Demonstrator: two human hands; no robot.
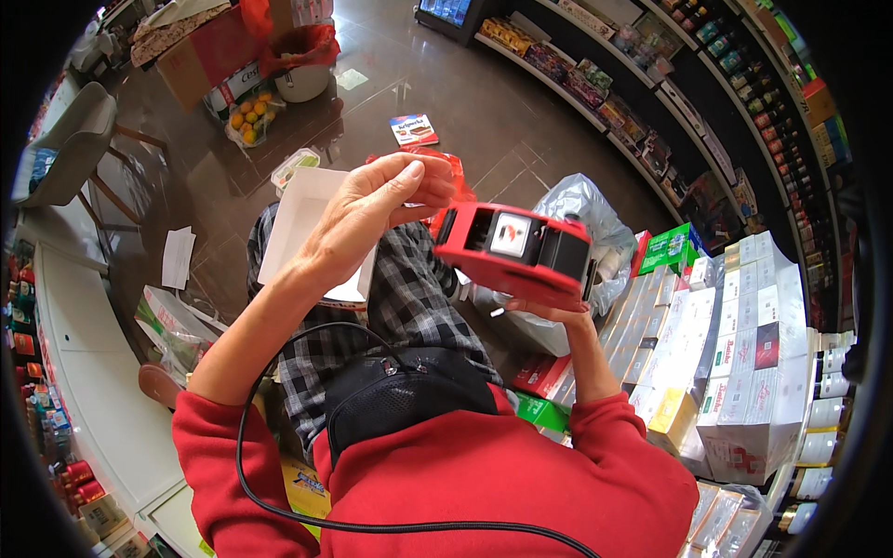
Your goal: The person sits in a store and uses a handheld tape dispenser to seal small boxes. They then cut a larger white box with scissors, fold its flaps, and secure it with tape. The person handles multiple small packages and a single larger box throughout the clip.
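Note:
My right hand (551, 307) holds a red and black handheld device (513, 251), which looks like a tape dispenser or label gun, from below at its right end. A small white sticker with a red print shows on its near side. My left hand (398, 188) is raised just left of the device with its fingers bent; whether anything thin is between them cannot be told. Under my left forearm an open white cardboard box (296, 230) rests on my lap. Beyond my left hand lies a red plastic bag (457, 174).
A flat printed package (413, 130) lies on the tiled floor ahead. A grey plastic bag (579, 199) and stacked wrapped cartons (753, 390) stand at right. A bin (303, 84), a bag of oranges (251, 118) and a chair (66, 146) are at left. A black cable (241, 446) crosses my front.

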